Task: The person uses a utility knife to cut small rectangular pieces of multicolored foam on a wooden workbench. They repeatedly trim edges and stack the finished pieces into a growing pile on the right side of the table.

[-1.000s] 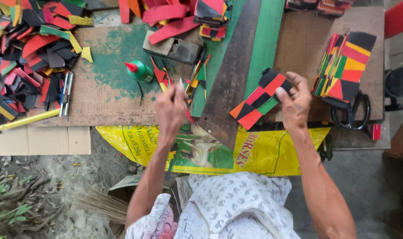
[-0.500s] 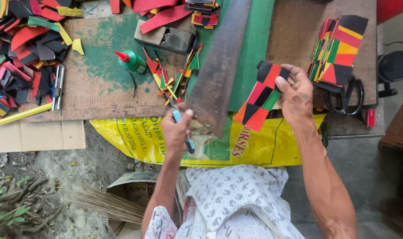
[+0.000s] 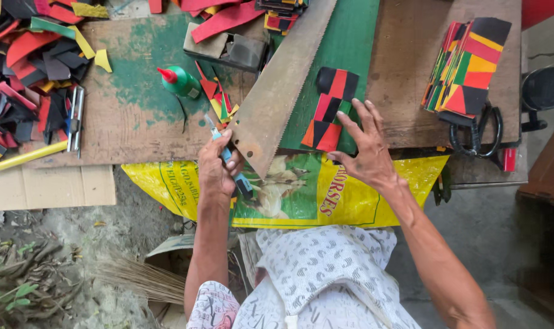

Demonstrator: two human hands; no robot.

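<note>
My left hand [image 3: 215, 168] grips a blue-handled utility knife [image 3: 231, 159] at the near edge of the wooden board [image 3: 137, 122], its blade pointing away from me. My right hand [image 3: 365, 149] rests with fingers spread on the near end of a patchwork piece [image 3: 330, 109] of red, black, orange and green, which lies flat on a green mat [image 3: 356, 42]. A bare saw blade [image 3: 277, 85] lies slantwise between the two hands.
A green glue bottle [image 3: 178, 82] with a red tip stands left of the saw. Coloured offcuts [image 3: 27, 73] are heaped at far left, finished patchwork pieces [image 3: 469, 67] at right above black scissors [image 3: 475, 131]. A yellow sack [image 3: 289, 189] hangs over the table's near edge.
My right hand has lowered the patchwork piece from mid-air onto the green mat and now presses on it. My left hand has come back to the board's edge with the knife.
</note>
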